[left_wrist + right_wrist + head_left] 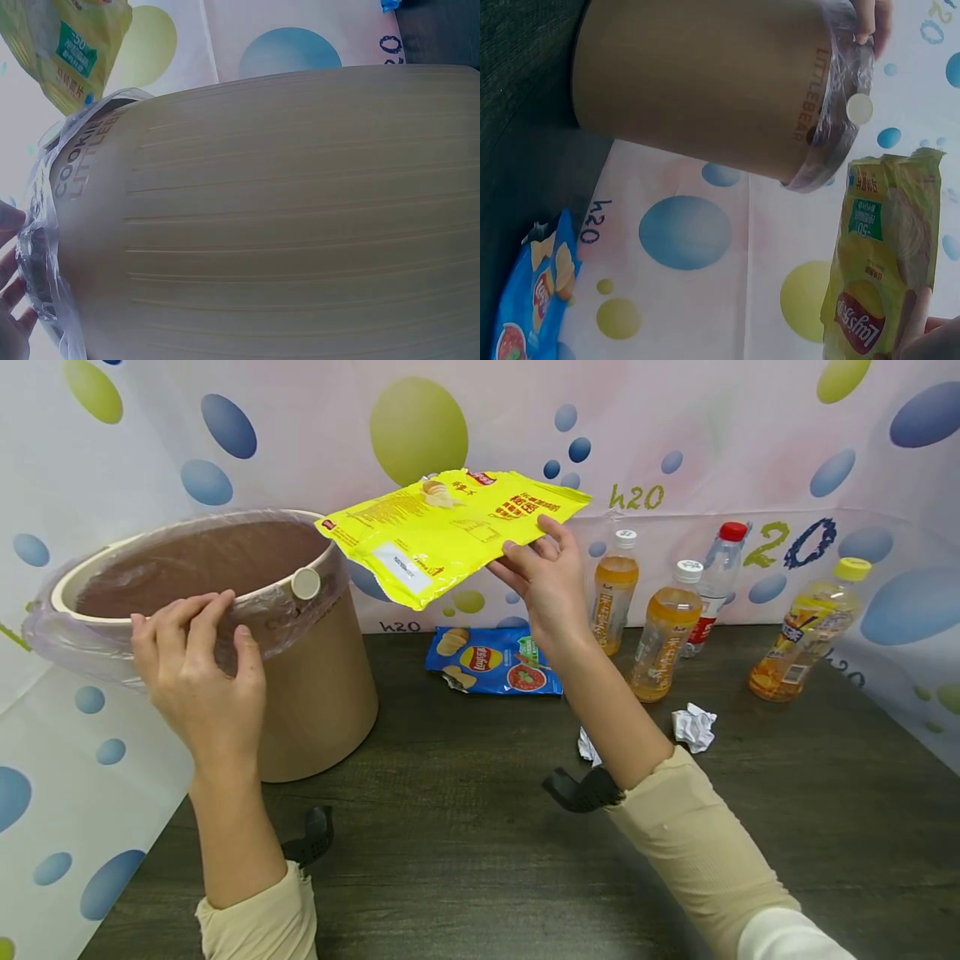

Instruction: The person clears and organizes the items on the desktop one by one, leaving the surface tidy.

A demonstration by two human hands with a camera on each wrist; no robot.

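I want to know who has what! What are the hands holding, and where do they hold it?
The right hand pinches the yellow chip bag by its near edge. The left hand grips the bin's liner-covered rim.

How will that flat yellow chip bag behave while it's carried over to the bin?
The flat yellow foil chip bag looks empty, so probably very light. It is held by one edge in the right hand and stays fairly flat, so likely somewhat stiff, though it may flutter. Its glossy foil may slip from a loose grip.
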